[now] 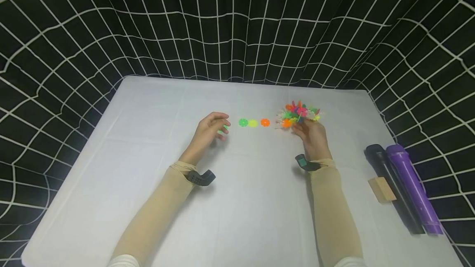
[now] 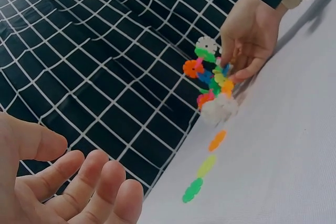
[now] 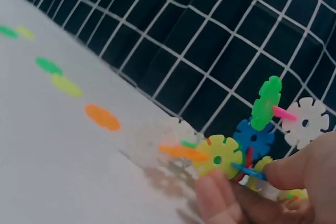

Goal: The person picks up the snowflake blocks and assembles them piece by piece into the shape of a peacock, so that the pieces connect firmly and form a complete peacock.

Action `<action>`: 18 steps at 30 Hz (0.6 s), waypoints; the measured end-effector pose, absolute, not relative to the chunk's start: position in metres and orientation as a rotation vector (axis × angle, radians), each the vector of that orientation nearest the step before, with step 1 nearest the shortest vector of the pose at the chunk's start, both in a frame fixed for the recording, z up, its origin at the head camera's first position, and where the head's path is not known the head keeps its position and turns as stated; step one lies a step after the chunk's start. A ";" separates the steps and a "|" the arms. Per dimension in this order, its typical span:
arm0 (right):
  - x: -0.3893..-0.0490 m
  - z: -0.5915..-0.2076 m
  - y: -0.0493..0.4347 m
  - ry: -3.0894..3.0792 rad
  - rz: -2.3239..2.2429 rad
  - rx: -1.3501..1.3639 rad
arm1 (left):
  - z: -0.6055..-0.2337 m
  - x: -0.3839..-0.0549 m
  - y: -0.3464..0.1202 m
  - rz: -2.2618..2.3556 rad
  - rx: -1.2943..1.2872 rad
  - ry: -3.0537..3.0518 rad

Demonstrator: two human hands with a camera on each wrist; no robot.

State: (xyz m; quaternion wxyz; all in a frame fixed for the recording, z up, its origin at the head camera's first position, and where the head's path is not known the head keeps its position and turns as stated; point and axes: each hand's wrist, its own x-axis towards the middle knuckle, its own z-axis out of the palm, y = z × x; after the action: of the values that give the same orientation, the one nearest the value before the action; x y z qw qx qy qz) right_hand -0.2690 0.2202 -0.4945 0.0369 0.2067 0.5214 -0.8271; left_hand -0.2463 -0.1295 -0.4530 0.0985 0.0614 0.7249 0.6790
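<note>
My right hand [image 1: 313,137] pinches a cluster of linked, notched flower-shaped plastic discs [image 1: 297,112] in green, orange, pink, blue, yellow and white. In the right wrist view, thumb and fingertips meet near a small blue disc [image 3: 249,171], beside a yellow disc [image 3: 218,157]. Further left, my left hand [image 1: 209,131] hovers with fingers loosely bent and nothing in its palm in the left wrist view; bits of green show between its fingers in the head view. Between the hands lie a green disc [image 1: 243,122], a yellow-green disc [image 1: 252,123] and an orange disc [image 1: 265,122] in a row.
On the right of the white table [image 1: 237,213] lie a black tube [image 1: 393,188] and a purple tube [image 1: 413,188], with a wooden block [image 1: 382,189] against the black one. A dark curtain with white grid lines [image 1: 237,28] surrounds the table's back and sides.
</note>
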 end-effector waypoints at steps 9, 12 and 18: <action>-0.266 -0.481 0.231 2.005 -2.036 0.639 | -0.453 -0.247 -0.130 2.028 0.168 2.119; -0.261 -0.475 0.237 2.009 -1.977 0.638 | -0.453 -0.248 -0.130 2.029 0.156 2.113; -0.251 -0.463 0.258 1.874 -1.997 0.558 | -0.452 -0.248 -0.131 2.038 0.138 2.094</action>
State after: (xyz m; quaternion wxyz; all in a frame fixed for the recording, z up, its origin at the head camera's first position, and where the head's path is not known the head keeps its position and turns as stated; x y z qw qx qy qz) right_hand -0.2515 0.2577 -0.4626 0.1725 0.1967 0.6604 -0.7038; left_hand -0.2483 -0.1312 -0.4523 0.1080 0.0467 0.7116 0.6927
